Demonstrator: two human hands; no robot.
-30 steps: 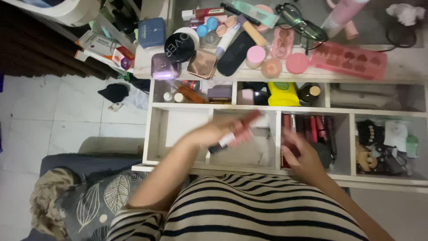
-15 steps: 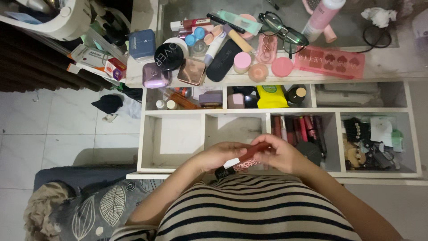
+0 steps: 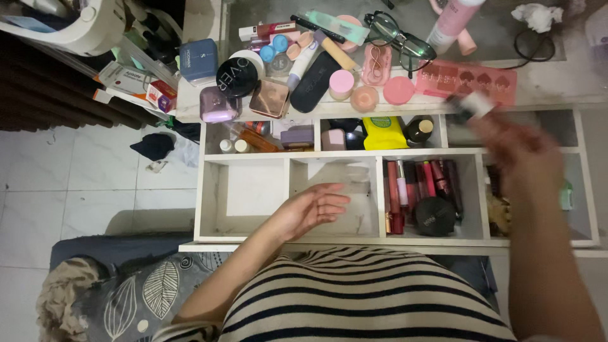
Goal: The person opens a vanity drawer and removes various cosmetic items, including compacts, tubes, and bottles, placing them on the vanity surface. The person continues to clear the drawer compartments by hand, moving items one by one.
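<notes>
Right hand (image 3: 516,149), motion-blurred, grip apparently clamped on a lip-gloss tube (image 3: 470,107) above the drawer's (image 3: 209,190) far right corner; left hand (image 3: 310,209) empty, fingers apart over the near edge of its middle compartment.

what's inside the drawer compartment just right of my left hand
That compartment holds upright lip tubes and a round black compact. What lies beneath them is covered. The left hand hovers over the neighbouring section.
</notes>
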